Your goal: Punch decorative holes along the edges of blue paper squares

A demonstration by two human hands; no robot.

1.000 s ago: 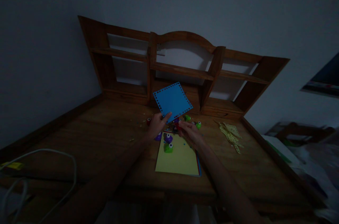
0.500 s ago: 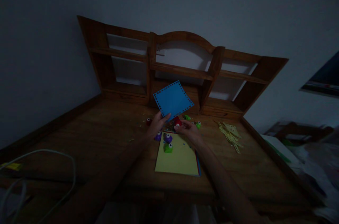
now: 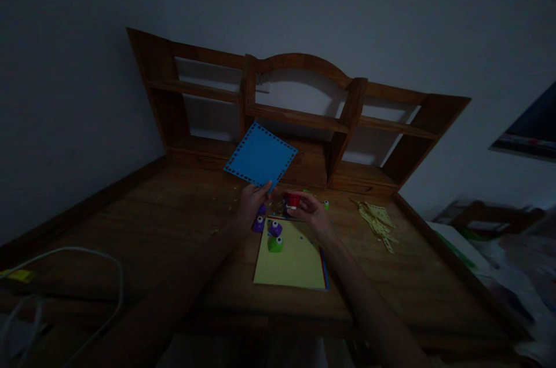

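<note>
My left hand (image 3: 251, 204) pinches the lower corner of a blue square sheet (image 3: 260, 155) with punched holes along its edges, holding it up above the wooden desk (image 3: 165, 223). My right hand (image 3: 311, 212) is closed round a small red paper punch (image 3: 292, 200), just right of the sheet's corner. A green punch (image 3: 275, 243) and a purple punch (image 3: 275, 228) sit on the top of a yellow sheet (image 3: 295, 266) that lies on a stack of coloured paper. Another purple punch (image 3: 259, 223) lies by my left wrist.
A wooden shelf unit (image 3: 299, 119) stands at the back of the desk. Yellow punched paper strips (image 3: 377, 219) lie at the right. A small green punch (image 3: 325, 204) sits behind my right hand. A white cable (image 3: 87, 275) loops at the left front. The room is dim.
The blue sheet has swung to the left and tilted in my left hand. My right hand has picked up the red punch and brought it towards the sheet's corner.
</note>
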